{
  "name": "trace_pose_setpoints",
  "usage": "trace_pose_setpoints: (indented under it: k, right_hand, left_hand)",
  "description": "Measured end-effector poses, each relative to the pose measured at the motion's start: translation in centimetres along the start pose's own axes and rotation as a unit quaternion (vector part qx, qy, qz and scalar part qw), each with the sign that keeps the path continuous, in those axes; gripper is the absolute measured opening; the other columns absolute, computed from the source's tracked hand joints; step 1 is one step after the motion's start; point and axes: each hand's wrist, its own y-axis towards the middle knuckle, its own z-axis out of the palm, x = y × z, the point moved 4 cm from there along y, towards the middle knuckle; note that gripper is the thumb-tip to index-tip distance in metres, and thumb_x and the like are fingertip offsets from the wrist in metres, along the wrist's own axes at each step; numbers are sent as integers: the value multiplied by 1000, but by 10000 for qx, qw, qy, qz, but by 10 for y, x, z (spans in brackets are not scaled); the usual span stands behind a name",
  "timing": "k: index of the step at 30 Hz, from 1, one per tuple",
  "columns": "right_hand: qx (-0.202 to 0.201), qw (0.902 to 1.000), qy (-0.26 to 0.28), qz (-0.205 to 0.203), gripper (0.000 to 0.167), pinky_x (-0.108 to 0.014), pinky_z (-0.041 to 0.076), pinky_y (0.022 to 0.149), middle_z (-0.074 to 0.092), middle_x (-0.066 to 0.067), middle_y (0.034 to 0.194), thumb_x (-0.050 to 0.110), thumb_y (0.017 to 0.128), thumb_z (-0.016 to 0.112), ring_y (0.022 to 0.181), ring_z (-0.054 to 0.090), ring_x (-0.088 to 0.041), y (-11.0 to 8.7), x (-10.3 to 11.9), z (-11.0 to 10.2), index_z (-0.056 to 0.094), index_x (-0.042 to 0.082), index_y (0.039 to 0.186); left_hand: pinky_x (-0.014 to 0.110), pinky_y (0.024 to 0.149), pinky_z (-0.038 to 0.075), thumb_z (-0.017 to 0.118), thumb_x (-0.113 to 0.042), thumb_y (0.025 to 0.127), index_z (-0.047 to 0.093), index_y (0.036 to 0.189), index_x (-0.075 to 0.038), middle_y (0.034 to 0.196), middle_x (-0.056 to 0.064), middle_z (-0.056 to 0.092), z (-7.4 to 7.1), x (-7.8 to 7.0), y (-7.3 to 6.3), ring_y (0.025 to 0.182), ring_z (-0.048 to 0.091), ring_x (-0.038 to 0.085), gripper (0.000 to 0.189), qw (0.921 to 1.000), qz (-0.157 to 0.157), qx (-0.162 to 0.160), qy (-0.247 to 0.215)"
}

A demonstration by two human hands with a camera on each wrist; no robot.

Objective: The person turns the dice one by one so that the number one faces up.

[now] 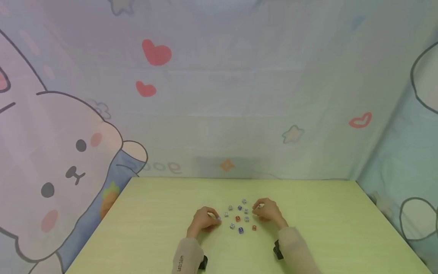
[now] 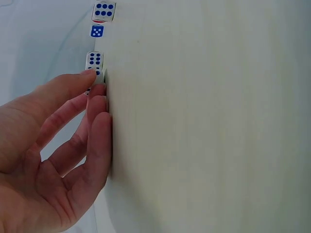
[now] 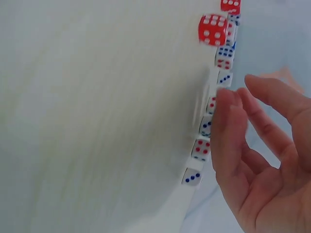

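Note:
Between its thumb and fingertips my left hand [image 1: 204, 219] pinches a white die [image 2: 100, 76] with blue pips, low over the table at the left edge of a loose group of dice. Just beyond it in the left wrist view is another white die [image 2: 95, 59]. My right hand [image 1: 268, 210] hovers at the group's right side, fingers loosely bent and the thumb apart from them, holding nothing. Nearest to it lie white dice, one showing three blue pips [image 3: 192, 176]. Closer to me is a red die [image 1: 254, 228]; its fingers hide parts of some dice in the right wrist view.
Among the several white dice lie a second red die [image 1: 237, 219], a blue die [image 1: 241, 230] and a farther blue die [image 1: 240, 207]. All are on a pale yellow-green table [image 1: 328, 220]. A printed cloth backdrop [image 1: 239, 95] rises behind its far edge.

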Motion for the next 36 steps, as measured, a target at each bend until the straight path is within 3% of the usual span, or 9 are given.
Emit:
trace_pose_setpoints:
  k: [4, 8, 15, 18, 24, 26, 31, 36]
  right_hand:
    - [112, 9998, 73, -170, 7, -24, 45, 47, 63, -13, 93, 13, 76, 67, 53, 52, -11, -5, 6, 9, 66, 8, 82]
    - [280, 9994, 119, -165, 8, -24, 44, 48, 64, -13, 89, 11, 77, 64, 50, 51, -11, -6, 6, 16, 67, 7, 84]
    - [480, 9976, -118, -475, 15, -22, 41, 46, 60, -17, 109, 10, 73, 69, 51, 49, -10, -7, 5, 25, 67, 10, 88]
    - [490, 9966, -273, -604, 19, -21, 39, 45, 62, -13, 102, 10, 70, 71, 51, 47, -9, -9, 7, 27, 67, 12, 89]
    - [602, 9939, -369, -848, 18, -19, 33, 40, 63, -6, 67, 9, 73, 69, 42, 37, -6, -13, 11, 27, 67, 10, 91]
    - [579, 9942, -361, -831, 18, -19, 33, 40, 63, -6, 70, 10, 73, 69, 42, 37, -7, -13, 11, 27, 67, 11, 90]
    - [449, 9957, -303, -749, 17, -20, 34, 41, 63, -10, 93, 9, 72, 70, 44, 39, -7, -11, 7, 27, 66, 10, 88]
    - [454, 9973, -135, -563, 16, -18, 32, 40, 62, -8, 67, 8, 73, 70, 40, 35, -6, -9, 4, 28, 65, 9, 88]
  left_hand:
    - [25, 45, 50, 72, -15, 73, 67, 82, -5, 63, 8, 65, 0, 1, 0, 48, 54, 11, 14, 10000, 37, 13, -7]
    - [25, 45, 49, 72, -14, 73, 67, 82, -5, 63, 9, 65, 0, 1, 0, 47, 54, 10, 14, 10000, 55, -1, -9]
    - [25, 44, 49, 72, -15, 73, 68, 81, -5, 61, 9, 64, 0, 1, 0, 46, 53, 10, 13, 10000, 47, -44, 20]
    - [24, 44, 49, 72, -15, 73, 68, 81, -6, 61, 8, 64, 1, 3, 1, 46, 54, 10, 13, 10000, 32, -28, 6]
    - [24, 43, 48, 73, -16, 73, 68, 80, -7, 60, 6, 64, 2, 5, 2, 45, 53, 10, 13, 10000, 52, -50, 48]
    - [24, 43, 48, 73, -16, 73, 68, 80, -8, 60, 5, 63, 2, 4, 3, 45, 53, 10, 12, 10000, 37, -57, 37]
    - [24, 43, 48, 72, -16, 73, 68, 80, -7, 60, 7, 64, 2, 3, 2, 45, 53, 10, 12, 10000, 26, -53, 33]
    - [23, 43, 48, 72, -15, 73, 68, 81, -7, 61, 8, 64, 2, 2, 2, 45, 53, 10, 13, 10000, 4, -51, 27]
